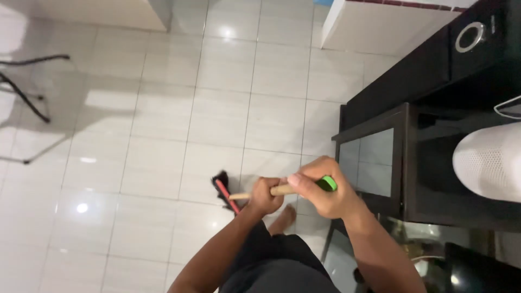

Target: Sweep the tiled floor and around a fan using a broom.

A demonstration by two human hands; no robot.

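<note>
Broom: you hold a broom with a pale wooden handle, a green cap at its top end and a red-and-black head resting on the floor just ahead of your bare foot.
Handle position: it runs nearly level in this view, from the head at the left up to the green cap at the right.
Left hand: your left hand is clenched around the handle, lower down, nearer the broom head.
Right hand: your right hand is closed over the handle just below the green cap.
Handling: judge the handle stiff and light; the smooth wood may slip, so keep both hands spaced apart on it.
Floor: glossy white tiled floor lies under and beyond the broom head.
Cabinet: a black glass-door cabinet stands just right of the broom's cap.
Chair legs: black metal chair legs stand well apart, far left of the broom.
</note>
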